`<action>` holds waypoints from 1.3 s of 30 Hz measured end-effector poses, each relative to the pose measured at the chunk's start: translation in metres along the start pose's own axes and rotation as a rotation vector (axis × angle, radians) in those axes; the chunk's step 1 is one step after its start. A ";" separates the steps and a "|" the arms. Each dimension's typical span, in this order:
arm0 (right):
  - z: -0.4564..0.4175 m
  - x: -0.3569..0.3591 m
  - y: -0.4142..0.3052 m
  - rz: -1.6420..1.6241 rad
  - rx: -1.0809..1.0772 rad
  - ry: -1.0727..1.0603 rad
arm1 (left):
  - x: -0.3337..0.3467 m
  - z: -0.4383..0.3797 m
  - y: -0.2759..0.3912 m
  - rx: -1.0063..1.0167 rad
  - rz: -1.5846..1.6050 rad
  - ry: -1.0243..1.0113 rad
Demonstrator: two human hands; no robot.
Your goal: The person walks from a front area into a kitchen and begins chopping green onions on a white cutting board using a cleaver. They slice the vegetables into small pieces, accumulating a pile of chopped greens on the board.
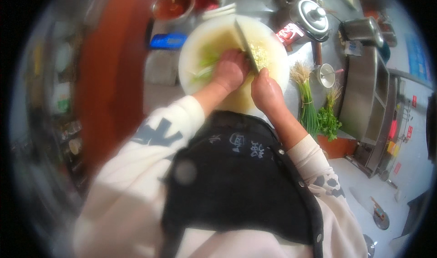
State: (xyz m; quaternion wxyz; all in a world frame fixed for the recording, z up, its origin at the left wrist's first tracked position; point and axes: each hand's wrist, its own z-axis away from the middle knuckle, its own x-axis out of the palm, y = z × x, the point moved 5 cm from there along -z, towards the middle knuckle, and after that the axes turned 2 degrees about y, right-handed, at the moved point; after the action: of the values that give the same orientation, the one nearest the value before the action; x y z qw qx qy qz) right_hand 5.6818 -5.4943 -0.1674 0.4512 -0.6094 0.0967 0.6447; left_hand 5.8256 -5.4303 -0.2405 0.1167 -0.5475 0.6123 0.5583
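Observation:
A round white cutting board (213, 26) lies before me, stained yellowish in the middle. My left hand (233, 68) presses down on it, fingers curled over pale green vegetable stalks (207, 61) whose ends stick out to the left. The stalks under the fingers are hidden. In my right hand (268, 90) is the handle of a kitchen knife (246, 44); its blade points away from me, close beside the left fingertips. Finely chopped pale pieces (260, 55) are heaped just right of the blade.
Right of the board lie a tied bunch of scallions (308, 104), leafy herbs (329, 121) and a white bowl (326, 76) with a spoon. A lidded pot (309, 17) stands at the back right. Back left are a container of red liquid (172, 7) and a blue object (168, 41).

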 end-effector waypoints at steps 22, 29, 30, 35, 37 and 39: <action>0.055 -0.043 -0.011 0.093 0.123 -0.175 | 0.006 -0.006 -0.013 -0.119 -0.056 -0.092; 0.023 -0.003 0.006 0.041 0.194 -0.110 | 0.002 -0.001 0.003 0.003 -0.120 0.031; 0.019 -0.003 0.005 0.034 0.164 -0.107 | 0.000 -0.004 0.006 0.010 -0.098 0.012; 0.009 0.001 0.017 0.017 0.030 -0.061 | -0.005 -0.021 0.000 -0.168 0.004 -0.262; 0.010 0.000 0.021 -0.037 0.006 -0.054 | -0.014 -0.021 0.015 -0.164 -0.075 -0.425; 0.014 -0.004 0.020 -0.075 0.000 -0.041 | -0.026 -0.021 0.032 -0.138 -0.221 -0.580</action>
State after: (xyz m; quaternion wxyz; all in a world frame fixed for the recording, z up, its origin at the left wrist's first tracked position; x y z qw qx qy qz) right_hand 5.6572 -5.4981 -0.1688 0.4767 -0.5993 0.0645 0.6399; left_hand 5.8201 -5.4403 -0.1957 0.3090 -0.4352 0.4508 0.7155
